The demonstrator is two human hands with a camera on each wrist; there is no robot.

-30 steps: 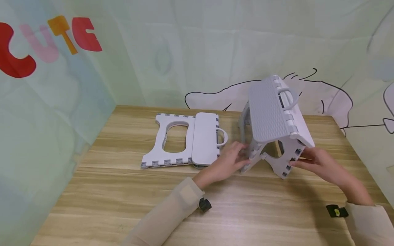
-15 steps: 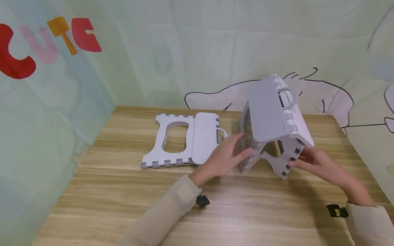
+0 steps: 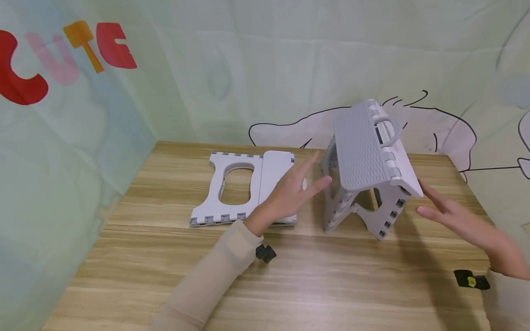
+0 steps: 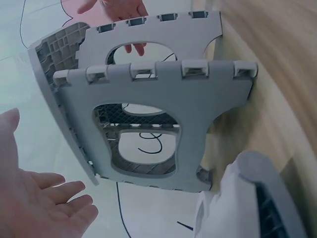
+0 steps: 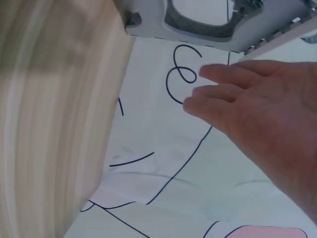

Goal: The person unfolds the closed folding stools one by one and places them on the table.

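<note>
A grey-white folding step stool [image 3: 364, 147] stands half unfolded on the table, its two top panels sloping like a roof and its legs spread. My left hand [image 3: 287, 191] is held over the handle end of a second, flat-folded stool [image 3: 236, 184], fingers extended and thumb spread. The left wrist view shows that palm [image 4: 44, 203] apart from the standing stool [image 4: 193, 99]. To the right of the standing stool is my right hand [image 3: 463, 220], fingers straight and holding nothing. Its fingertips are close to the right panel; whether they touch it cannot be told.
Both stools rest on a wood-grain table [image 3: 265, 285]. A pale printed cloth [image 3: 269, 73] hangs behind it and along the sides, with coloured letters at the upper left. A dark wrist camera [image 3: 265, 253] sits at the left cuff and another [image 3: 472, 279] at the right.
My left hand has come off the standing stool's left leg and moved up and left. My right hand has drawn away rightward from the right leg. The stools stay in place.
</note>
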